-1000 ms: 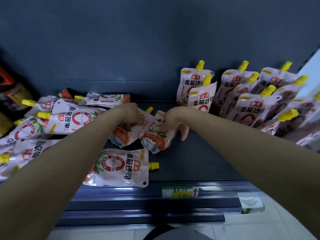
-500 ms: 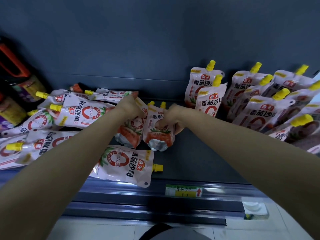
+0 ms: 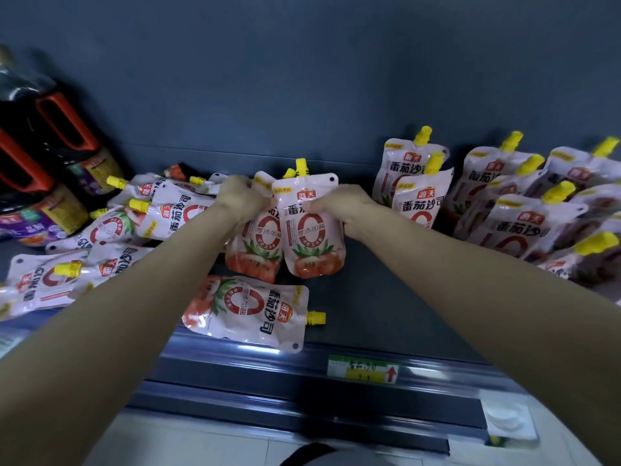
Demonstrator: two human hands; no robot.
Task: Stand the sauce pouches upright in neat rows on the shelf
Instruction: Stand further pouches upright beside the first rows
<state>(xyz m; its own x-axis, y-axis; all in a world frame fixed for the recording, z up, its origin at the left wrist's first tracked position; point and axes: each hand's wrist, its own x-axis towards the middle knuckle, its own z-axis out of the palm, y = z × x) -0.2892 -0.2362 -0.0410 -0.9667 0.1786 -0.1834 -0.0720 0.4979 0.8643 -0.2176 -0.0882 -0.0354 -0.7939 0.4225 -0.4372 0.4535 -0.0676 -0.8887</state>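
Pinching a pouch each, the left hand [image 3: 240, 198] and right hand [image 3: 339, 210] hold two up. Right of them rows [image 3: 504, 203] stand; left, many pouches [image 3: 111, 237] lie flat.

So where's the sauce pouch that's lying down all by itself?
It lies flat at the shelf's front edge, left of the price tag, just below the two pouches being held.

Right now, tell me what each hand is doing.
Left hand: closed on the rear pouch, held upright.
Right hand: closed on the front pouch, held upright.
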